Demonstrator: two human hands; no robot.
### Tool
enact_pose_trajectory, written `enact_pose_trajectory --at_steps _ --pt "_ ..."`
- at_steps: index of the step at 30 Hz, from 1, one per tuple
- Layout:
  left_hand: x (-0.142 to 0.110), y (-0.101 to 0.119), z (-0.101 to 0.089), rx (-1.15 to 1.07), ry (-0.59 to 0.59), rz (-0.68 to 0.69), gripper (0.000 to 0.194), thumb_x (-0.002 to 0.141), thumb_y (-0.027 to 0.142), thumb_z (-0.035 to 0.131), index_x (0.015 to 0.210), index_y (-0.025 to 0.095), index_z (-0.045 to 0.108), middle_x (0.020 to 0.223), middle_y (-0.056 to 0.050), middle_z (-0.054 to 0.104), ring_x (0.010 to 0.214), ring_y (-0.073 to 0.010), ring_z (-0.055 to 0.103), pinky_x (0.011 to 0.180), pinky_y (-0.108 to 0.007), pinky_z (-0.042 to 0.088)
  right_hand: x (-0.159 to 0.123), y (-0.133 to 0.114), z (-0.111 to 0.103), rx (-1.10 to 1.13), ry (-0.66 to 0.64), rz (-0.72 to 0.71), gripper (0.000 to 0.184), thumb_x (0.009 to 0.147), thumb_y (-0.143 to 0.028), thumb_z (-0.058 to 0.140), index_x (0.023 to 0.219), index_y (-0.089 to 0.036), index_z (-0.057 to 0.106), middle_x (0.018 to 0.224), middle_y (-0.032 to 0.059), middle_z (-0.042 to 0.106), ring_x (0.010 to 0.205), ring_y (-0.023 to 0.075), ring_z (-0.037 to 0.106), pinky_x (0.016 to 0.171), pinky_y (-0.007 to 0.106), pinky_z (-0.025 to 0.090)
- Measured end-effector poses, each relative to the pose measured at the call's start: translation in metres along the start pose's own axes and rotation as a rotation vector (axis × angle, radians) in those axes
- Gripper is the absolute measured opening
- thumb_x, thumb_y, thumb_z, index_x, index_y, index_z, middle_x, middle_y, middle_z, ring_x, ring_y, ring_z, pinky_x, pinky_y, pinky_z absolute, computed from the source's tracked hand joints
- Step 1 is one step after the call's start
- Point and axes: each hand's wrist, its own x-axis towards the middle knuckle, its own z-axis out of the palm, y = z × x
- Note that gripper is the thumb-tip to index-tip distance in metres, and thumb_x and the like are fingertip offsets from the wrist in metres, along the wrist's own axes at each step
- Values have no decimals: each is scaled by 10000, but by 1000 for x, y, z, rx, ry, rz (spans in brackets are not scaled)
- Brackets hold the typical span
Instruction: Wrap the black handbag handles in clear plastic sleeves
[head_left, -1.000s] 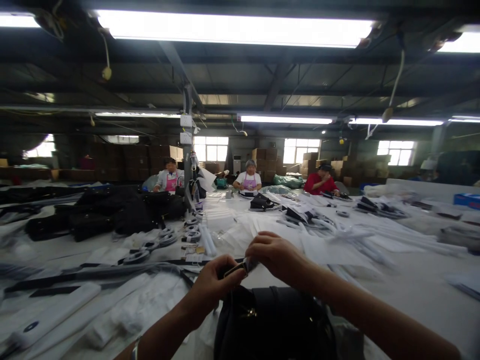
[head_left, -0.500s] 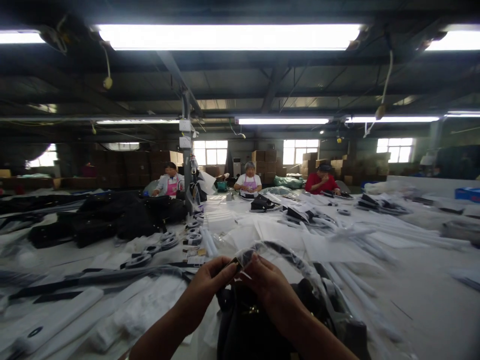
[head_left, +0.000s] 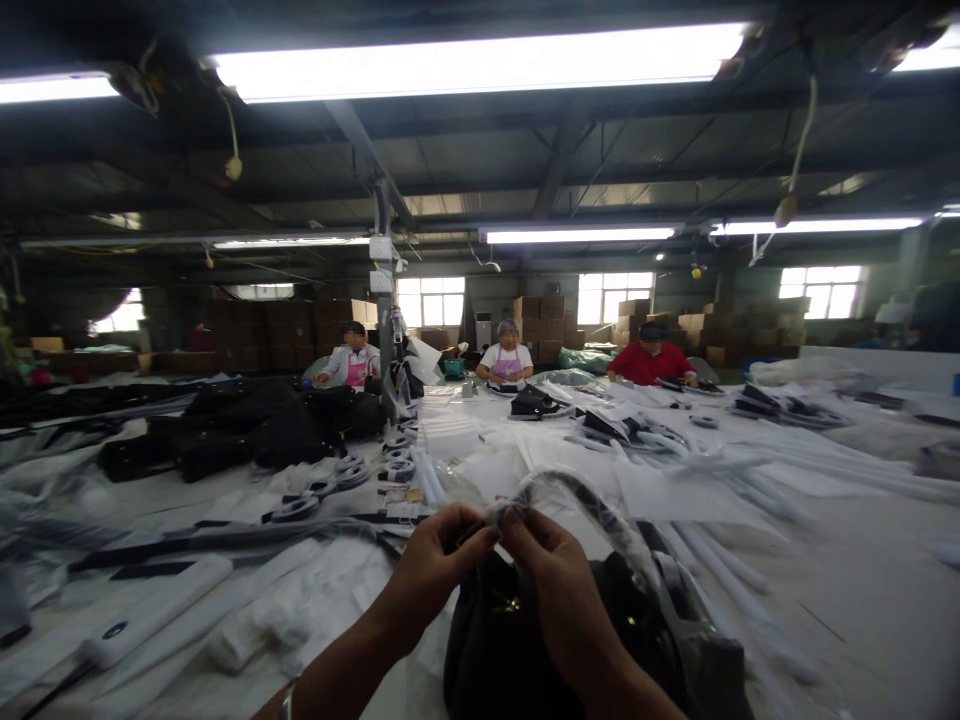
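A black handbag (head_left: pixel 487 650) with gold-coloured metal fittings stands upright on the table right in front of me. Its arched handle (head_left: pixel 592 497) is wrapped in clear plastic film. At the handle's left end, my left hand (head_left: pixel 435 570) pinches the wrapped strap between thumb and fingers. Close against it, my right hand (head_left: pixel 551 570) is closed on the same stretch of handle, its fingertips pressed into the film. My fingers hide the exact spot they grip. Part of the bag's front is behind my right wrist.
White padding pieces (head_left: pixel 270 600) and grey straps lie on the left. A pile of black bags (head_left: pixel 262 430) is behind them. Coiled straps (head_left: pixel 341 475) and white foam sheets (head_left: pixel 499 460) cover the middle. Across the table sit three people, near a metal post (head_left: pixel 385 330).
Both hands have drawn together at the handle's left end, and the gold-coloured piece by my left thumb is now covered. The view has shifted slightly left. The person in red has lowered a hand.
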Motion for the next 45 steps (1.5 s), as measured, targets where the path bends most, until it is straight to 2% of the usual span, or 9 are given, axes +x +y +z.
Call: enact_pose_trajectory --at_steps 5,11,15,21,26,33,36,38,45 --pt "2 -10 -3 -43 26 22 382 726 444 783 907 178 576 708 22 610 655 -137 588 607 -236 426 -3 8 3 31 -5 39 393 787 -456 739 1058 -171 737 966 71 748 943 252 671 924 386 482" --pt "-6 -7 -6 -87 51 67 488 753 374 768 1197 228 626 1096 -58 677 922 -202 637 815 -303 498 -6 22 10 -33 21 31 412 807 -460 715 1116 -187 712 1073 75 732 1027 262 660 966 388 469" --pt "-7 -3 -2 -132 3 61 392 777 358 743 1132 195 703 1127 -82 703 1081 -279 622 978 -391 462 -8 43 10 -51 69 -26 432 859 -456 655 1207 -200 643 1193 84 690 1133 265 623 1021 400 446" --pt "-2 -2 -4 -205 1 -17 370 753 384 767 1071 199 722 1372 -89 593 1262 -290 533 1058 -371 424 -11 51 17 -274 10 -97 473 853 -461 657 1261 -230 595 1211 82 688 1190 290 598 1005 394 462" --pt "-1 10 -10 -196 -40 -46 343 817 472 688 1012 192 729 1255 -85 673 1181 -272 589 1022 -350 438 -5 48 21 -349 9 -145 403 875 -476 620 1168 -206 686 1134 81 724 1094 297 643 936 371 483" --pt "32 36 -16 96 -166 -252 680 794 747 494 854 127 767 830 -112 770 914 -285 697 918 -391 467 -6 59 19 -411 39 -196 385 942 -476 509 1158 -212 686 1089 72 729 1038 266 642 849 321 474" --pt "44 48 -15 116 -375 -341 591 789 671 593 910 115 753 837 -120 773 833 -264 709 794 -354 502 -7 57 19 -500 51 -164 409 954 -503 462 1083 -200 705 987 81 745 923 255 671 777 316 468" --pt "45 51 -14 81 -429 -328 477 770 557 702 964 122 730 903 -119 773 854 -247 708 743 -314 504 -6 55 19 -522 63 -144 451 965 -522 415 986 -186 714 893 81 747 799 231 673 704 304 458" --pt "40 37 -13 -106 -305 -346 454 800 503 707 1029 111 684 999 -148 759 970 -256 705 847 -326 513 -2 59 17 -474 76 -132 510 943 -582 403 819 -167 672 763 70 722 687 199 646 615 270 431"
